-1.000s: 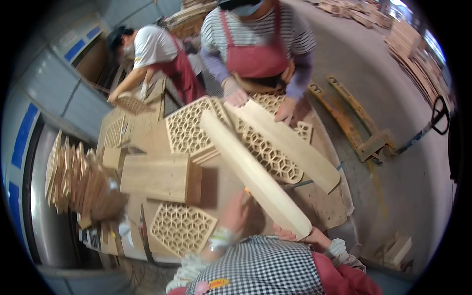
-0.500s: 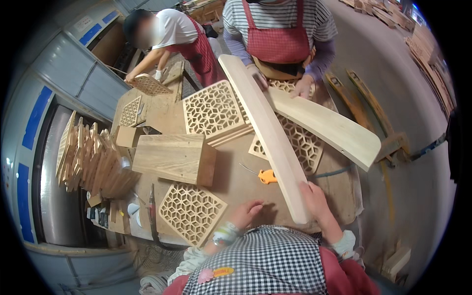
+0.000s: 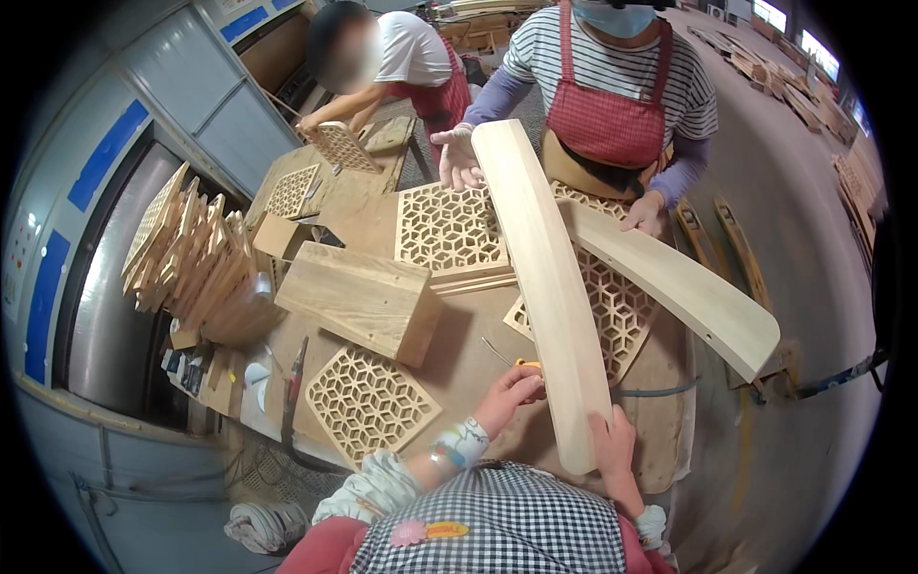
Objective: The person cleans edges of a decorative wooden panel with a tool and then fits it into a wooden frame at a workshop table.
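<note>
A long, pale, slightly curved wooden board rises slantwise away from me. My right hand is closed round its near end, thumb on top. At the board's left edge, my left hand has its fingers curled together against an orange-handled tool with a thin metal rod. The hand and the board hide most of that tool, and what the fingers grip is hidden. Across the table a co-worker's hand holds a second curved board. The co-worker's other hand is open beside the long board's far end.
Lattice panels lie on the table, with more stacked beyond. A wooden box stands left of centre. Several panels lean in a pile at far left. Another person handles a lattice panel at the back. A blue hose runs at right.
My left hand has reached forward to the orange-handled tool by the board. The co-worker's one hand has come off the boards and opened. My view has shifted, and my right hand keeps its hold.
</note>
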Available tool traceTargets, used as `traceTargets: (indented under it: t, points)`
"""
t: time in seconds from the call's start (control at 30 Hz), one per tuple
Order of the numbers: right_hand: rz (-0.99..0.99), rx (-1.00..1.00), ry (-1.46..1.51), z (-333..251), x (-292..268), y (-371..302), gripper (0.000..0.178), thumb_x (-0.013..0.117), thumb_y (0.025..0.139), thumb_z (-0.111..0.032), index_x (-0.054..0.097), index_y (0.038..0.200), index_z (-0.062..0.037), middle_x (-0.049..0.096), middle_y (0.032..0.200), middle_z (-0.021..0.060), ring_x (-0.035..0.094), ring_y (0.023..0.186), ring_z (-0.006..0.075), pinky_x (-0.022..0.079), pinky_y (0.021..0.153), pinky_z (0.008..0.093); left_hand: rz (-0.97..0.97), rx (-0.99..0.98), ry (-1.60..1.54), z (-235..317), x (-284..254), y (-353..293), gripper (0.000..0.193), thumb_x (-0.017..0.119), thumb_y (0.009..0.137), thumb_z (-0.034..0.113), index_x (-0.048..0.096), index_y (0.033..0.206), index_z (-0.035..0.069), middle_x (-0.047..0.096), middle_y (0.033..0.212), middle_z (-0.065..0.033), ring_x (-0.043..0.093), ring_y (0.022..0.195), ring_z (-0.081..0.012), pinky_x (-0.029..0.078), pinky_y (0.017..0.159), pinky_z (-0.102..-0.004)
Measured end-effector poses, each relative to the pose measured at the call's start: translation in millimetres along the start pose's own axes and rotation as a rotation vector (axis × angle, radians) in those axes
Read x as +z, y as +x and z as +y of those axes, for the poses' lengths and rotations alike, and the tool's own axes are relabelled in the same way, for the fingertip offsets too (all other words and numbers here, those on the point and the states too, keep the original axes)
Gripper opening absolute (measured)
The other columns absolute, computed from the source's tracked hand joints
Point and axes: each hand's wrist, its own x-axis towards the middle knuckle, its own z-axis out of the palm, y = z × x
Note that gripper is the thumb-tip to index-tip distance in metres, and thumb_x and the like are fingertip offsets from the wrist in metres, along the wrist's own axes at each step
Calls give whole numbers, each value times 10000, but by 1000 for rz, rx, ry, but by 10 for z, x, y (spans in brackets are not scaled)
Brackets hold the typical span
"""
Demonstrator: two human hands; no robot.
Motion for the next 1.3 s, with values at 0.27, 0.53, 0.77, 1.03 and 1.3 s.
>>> traceTargets:
  t: [0.27,0.53,0.77,1.03,1.3]
  points:
    - [56,-106,-91,211,-102,-120,326,708,865,-306,581,870,-6,650,756,236,651,699,437,505,622,479,158,67,-125,340,8,189,264,606,1019,306,650,1156,83,647,1012,25,569,884,-78,492,857,-285]
    - [-87,-63,6,203,-99,-118,272,623,911,-238,628,913,34,637,722,210,635,620,288,497,608,402,234,217,-84,1005,-290,460,271,573,1031,346,664,1066,93,599,901,44,536,818,-73,464,792,-256]
    - [-121,14,213,63,49,-70,279,554,966,-211,655,1017,45,633,724,106,578,664,128,500,630,348,185,254,45,1509,-443,778,226,678,969,290,588,842,126,603,855,44,520,799,-69,450,824,-270]
    - [-242,210,291,-209,70,73,360,525,1027,-289,670,1063,39,660,818,50,578,754,103,498,697,305,98,167,51,1250,-293,728,249,693,964,233,546,796,122,593,788,31,499,710,-75,467,740,-257]
    - [-310,255,424,-409,80,175,443,489,1061,-356,661,1122,49,680,928,58,587,812,109,491,739,294,30,27,55,888,-177,554,201,717,952,229,599,863,93,618,825,27,539,751,-76,462,728,-251]
